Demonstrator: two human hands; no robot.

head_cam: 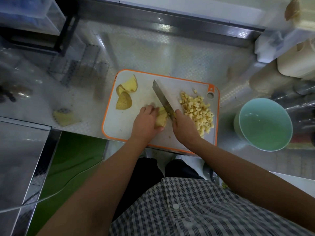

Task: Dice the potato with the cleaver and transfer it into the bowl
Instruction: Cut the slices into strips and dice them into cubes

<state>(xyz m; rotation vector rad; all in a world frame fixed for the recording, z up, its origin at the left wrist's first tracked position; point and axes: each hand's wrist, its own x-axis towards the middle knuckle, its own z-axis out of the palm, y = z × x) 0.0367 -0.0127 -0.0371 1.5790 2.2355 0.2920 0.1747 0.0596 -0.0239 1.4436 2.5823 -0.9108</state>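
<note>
- Orange-rimmed cutting board, middle of the steel counter.
- Clear plastic bin, far left.
- Cream containers, far right.

Pale yellow potato dice, mint-green bowl, orange-rimmed white cutting board, checked shirt

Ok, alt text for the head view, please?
The right hand holds a cleaver against a potato piece that the left hand grips on a board. Diced potato is piled on the board's right side, larger chunks lie at its left, and an empty green bowl stands right of the board.
</note>
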